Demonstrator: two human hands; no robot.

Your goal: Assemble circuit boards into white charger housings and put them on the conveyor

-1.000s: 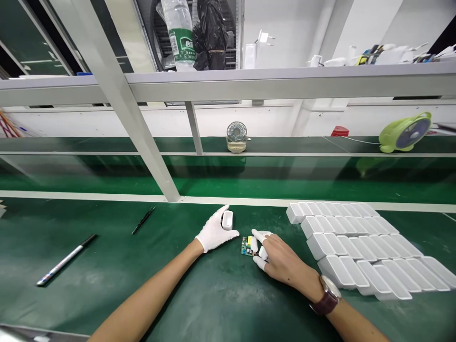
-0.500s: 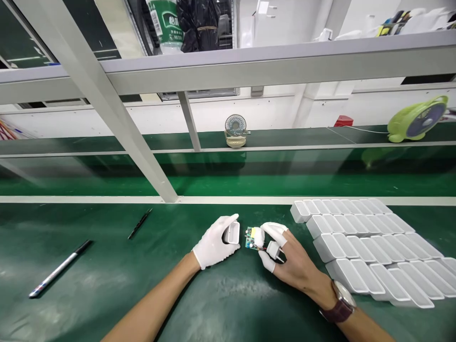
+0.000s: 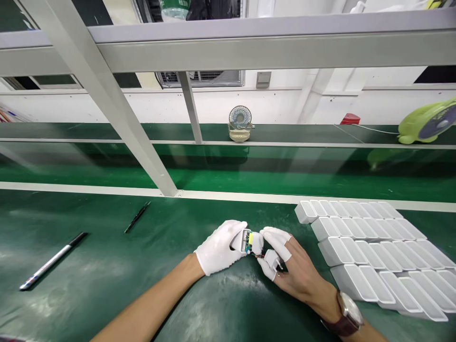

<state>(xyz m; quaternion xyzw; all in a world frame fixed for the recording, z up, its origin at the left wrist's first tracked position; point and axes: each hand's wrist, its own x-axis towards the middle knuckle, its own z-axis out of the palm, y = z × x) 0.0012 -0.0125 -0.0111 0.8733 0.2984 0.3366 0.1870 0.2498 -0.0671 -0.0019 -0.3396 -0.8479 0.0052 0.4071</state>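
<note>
In the head view, my left hand [image 3: 223,248], in a white glove, is closed around a small white plastic case [image 3: 236,242] whose open end faces right. My right hand [image 3: 285,256], with white covers on some fingers, grips a circuit board [image 3: 248,241] by the white block at its right side. The board's left end sits at the case's mouth, partly inside it. A white plug piece with metal pins [image 3: 272,259] hangs by dark wires from the board, within my right fingers. My fingertips hide part of the board.
Rows of white open cases [image 3: 374,256] stand on the green table at right. A silver marker [image 3: 53,261] and a black pen [image 3: 137,217] lie at left. Behind are a metal frame post [image 3: 124,118], a small fan [image 3: 240,123] and a green fan [image 3: 423,124].
The case and the board have come together; the board's left end has entered the case's opening, where a gap was before. The head view has tilted slightly downward.
</note>
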